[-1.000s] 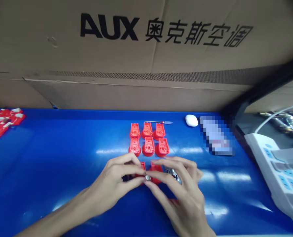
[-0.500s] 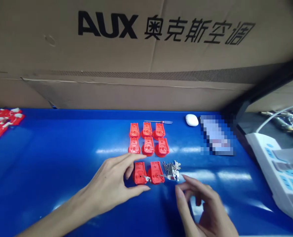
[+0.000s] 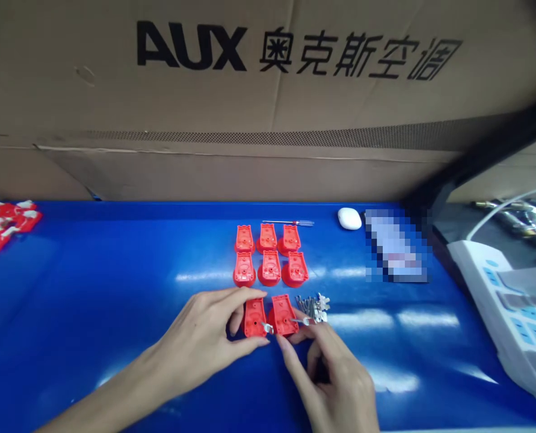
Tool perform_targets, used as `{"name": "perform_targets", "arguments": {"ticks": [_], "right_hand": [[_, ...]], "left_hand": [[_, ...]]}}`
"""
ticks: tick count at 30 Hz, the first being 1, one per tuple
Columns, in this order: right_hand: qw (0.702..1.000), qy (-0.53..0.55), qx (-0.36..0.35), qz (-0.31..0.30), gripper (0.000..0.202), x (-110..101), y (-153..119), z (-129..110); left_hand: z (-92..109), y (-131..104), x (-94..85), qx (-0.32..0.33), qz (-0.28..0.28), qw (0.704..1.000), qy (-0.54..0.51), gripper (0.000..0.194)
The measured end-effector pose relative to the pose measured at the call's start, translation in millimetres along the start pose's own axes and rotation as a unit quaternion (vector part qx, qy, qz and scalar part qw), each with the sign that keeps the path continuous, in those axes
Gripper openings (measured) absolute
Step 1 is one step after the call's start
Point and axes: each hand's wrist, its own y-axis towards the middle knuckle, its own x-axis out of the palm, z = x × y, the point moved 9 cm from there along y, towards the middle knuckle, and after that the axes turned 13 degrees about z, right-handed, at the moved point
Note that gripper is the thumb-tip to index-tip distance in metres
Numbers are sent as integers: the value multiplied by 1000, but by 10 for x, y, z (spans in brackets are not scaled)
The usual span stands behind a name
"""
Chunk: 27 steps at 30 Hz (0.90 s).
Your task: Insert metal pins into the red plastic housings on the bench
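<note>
On the blue table, two red plastic housings stand in the front row, each with a small metal piece at its lower right. My left hand (image 3: pixel 213 328) curves around the left housing (image 3: pixel 255 319), thumb below it and fingers above. At the right housing (image 3: pixel 284 316), my right hand (image 3: pixel 326 361) has its thumb at the lower edge and its index finger along the right side. Small metal parts and screws (image 3: pixel 315 307) lie in a pile just beyond my right hand. Several more red housings (image 3: pixel 270 267) sit behind in two rows.
A screwdriver (image 3: pixel 290 223) lies behind the housings. Farther right are a white rounded case (image 3: pixel 349 219), a pixelated flat object (image 3: pixel 396 246) and a white power strip (image 3: pixel 497 300). Red and white parts (image 3: pixel 8 225) rest at the far left. Cardboard (image 3: pixel 249 108) stands along the back.
My right hand has moved left and away from the metal parts to the right front housing. My left hand has stayed around the left housing.
</note>
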Motion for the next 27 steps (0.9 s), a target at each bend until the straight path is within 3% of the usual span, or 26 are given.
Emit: {"name": "perform_targets", "arguments": {"ticks": [13, 23, 27], "right_hand": [[1000, -6, 4, 22, 39, -4, -4, -20], [1000, -7, 14, -20, 37, 60, -35, 17], [999, -2, 4, -47, 44, -13, -2, 21]], "left_hand": [[-13, 5, -38, -26, -16, 999, 13, 54], [-24, 10, -54, -34, -23, 999, 19, 53], [-35, 11, -52, -32, -23, 999, 22, 54]]}}
